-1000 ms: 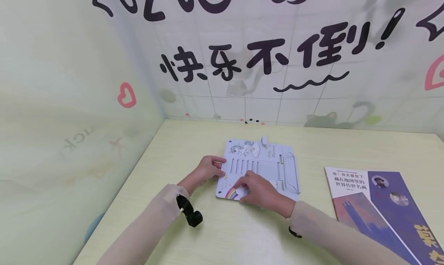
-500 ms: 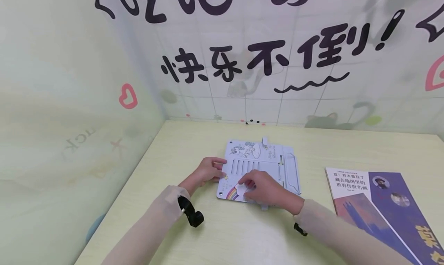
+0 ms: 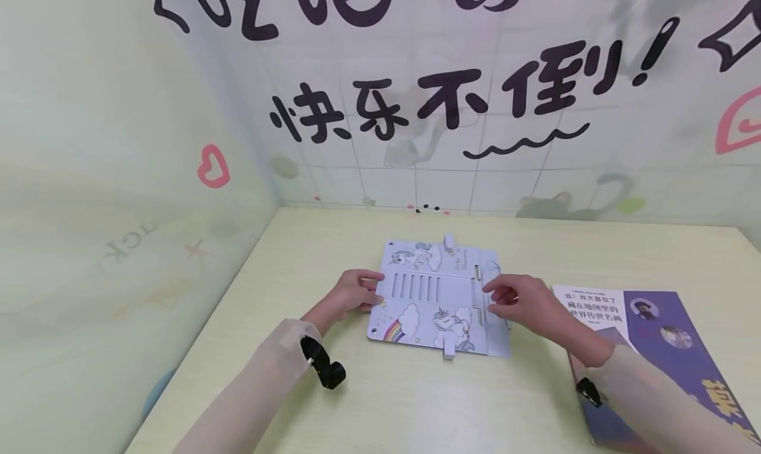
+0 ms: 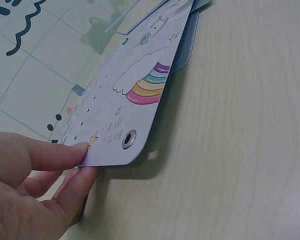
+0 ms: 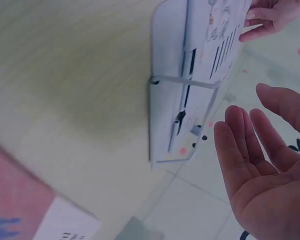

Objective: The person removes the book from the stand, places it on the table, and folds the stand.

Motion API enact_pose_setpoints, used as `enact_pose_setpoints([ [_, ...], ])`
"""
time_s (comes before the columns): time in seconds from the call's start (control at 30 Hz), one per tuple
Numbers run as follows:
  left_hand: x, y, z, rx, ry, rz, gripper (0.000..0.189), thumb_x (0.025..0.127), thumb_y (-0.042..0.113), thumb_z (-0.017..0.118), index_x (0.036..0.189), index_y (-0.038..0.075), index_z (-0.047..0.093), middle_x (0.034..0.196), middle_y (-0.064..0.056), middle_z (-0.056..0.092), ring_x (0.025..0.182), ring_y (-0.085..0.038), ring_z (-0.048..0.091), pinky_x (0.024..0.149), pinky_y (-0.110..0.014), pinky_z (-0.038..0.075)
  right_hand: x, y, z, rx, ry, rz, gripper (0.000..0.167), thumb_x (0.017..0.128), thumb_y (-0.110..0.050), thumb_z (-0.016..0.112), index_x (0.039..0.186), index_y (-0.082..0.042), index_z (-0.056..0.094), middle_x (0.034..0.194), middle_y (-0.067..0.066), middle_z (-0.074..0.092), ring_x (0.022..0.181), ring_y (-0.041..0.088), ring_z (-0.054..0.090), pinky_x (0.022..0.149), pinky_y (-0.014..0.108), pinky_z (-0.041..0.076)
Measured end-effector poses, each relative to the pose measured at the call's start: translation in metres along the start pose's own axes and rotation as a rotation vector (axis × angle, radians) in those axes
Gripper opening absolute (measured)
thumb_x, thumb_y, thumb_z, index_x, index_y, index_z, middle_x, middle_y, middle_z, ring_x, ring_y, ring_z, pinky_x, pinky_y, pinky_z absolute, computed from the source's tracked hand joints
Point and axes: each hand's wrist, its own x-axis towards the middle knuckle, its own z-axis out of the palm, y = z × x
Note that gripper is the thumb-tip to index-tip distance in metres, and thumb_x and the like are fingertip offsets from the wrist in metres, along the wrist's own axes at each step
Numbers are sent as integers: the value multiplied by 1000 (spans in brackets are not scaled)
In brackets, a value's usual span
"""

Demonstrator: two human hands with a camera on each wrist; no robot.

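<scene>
A white book stand [image 3: 454, 292] printed with unicorns and a rainbow lies over the table, its left edge raised a little in the left wrist view. My left hand [image 3: 355, 289] pinches that edge between thumb and fingers, near a metal eyelet [image 4: 129, 139]. At the opposite end my right hand [image 3: 526, 303] hovers beside the wire bracket [image 5: 187, 81], fingers loosely bent and holding nothing. In the right wrist view a gap shows between the fingertips [image 5: 221, 131] and the bracket. Page clips stick out at the far edge [image 3: 448, 242] and near edge [image 3: 448, 347].
A purple and white book [image 3: 672, 348] lies on the table at the right, partly under my right forearm. Behind the table stands a wall [image 3: 440, 176] with large black lettering, and another wall [image 3: 119, 242] rises at the left.
My right hand has left the rainbow and near clip area and moved right to the bracket end, uncovering the near unicorn print. The left hand keeps its pinch on the stand.
</scene>
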Motion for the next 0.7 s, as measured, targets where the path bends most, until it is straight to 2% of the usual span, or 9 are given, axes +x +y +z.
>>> enact_pose_setpoints([
  [0.1,0,0,0,0,-3,-7,45,76,-12,65,118,2,58,104,-16,55,74,-22,61,58,-27,54,-8,13,-2,-2,0,40,19,78,-3,68,96,3,64,78,0,59,72,15,55,63,24,50],
  [0.27,0,-1,0,7,5,-10,45,76,-11,66,118,3,59,103,-17,56,74,-22,61,57,-27,54,-15,28,3,10,-43,44,16,78,-4,70,91,1,65,75,-1,59,69,14,53,61,21,48],
  [0.53,-2,-1,-1,2,-2,-14,45,76,-12,66,118,3,59,104,-17,55,75,-23,61,59,-28,55,-14,31,8,-1,-53,29,10,76,-2,71,85,-2,66,74,-2,60,68,13,53,60,21,47],
  [0.7,-2,0,-1,-1,-1,-15,45,76,-11,66,118,3,58,104,-16,55,74,-23,61,58,-27,55,-12,29,8,-1,-60,51,8,76,-1,71,84,-3,68,75,-2,62,67,11,53,59,20,47],
])
